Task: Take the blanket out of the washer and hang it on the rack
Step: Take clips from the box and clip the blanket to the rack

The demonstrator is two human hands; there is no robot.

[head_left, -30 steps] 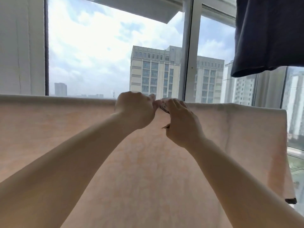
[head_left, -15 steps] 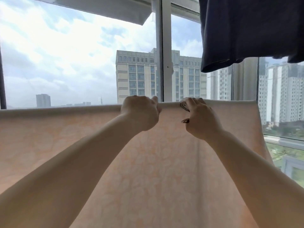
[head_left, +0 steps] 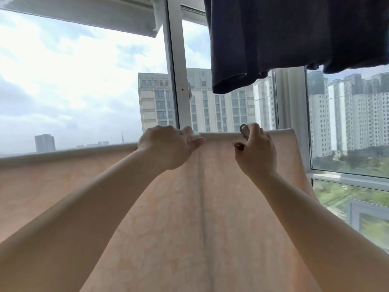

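The peach patterned blanket (head_left: 189,218) hangs spread over a rail that it hides, filling the lower half of the view. Its top fold runs from the left edge to the right end (head_left: 290,131). My left hand (head_left: 166,148) rests on the top fold near the middle, fingers curled over it and thumb pointing right. My right hand (head_left: 255,152) is a hand's width to the right, on the same fold. It pinches a small grey metal clip-like piece (head_left: 244,130) at the blanket's upper edge. A vertical crease runs down the blanket between the two hands.
A dark navy garment (head_left: 284,39) hangs overhead at the upper right, its hem just above my right hand. Behind the blanket stands a big window with a white frame post (head_left: 174,81). High-rise buildings and sky lie beyond it.
My hands were touching at the top fold and have drawn apart. The right hand slid rightward along the edge with the grey piece, and the view turned right.
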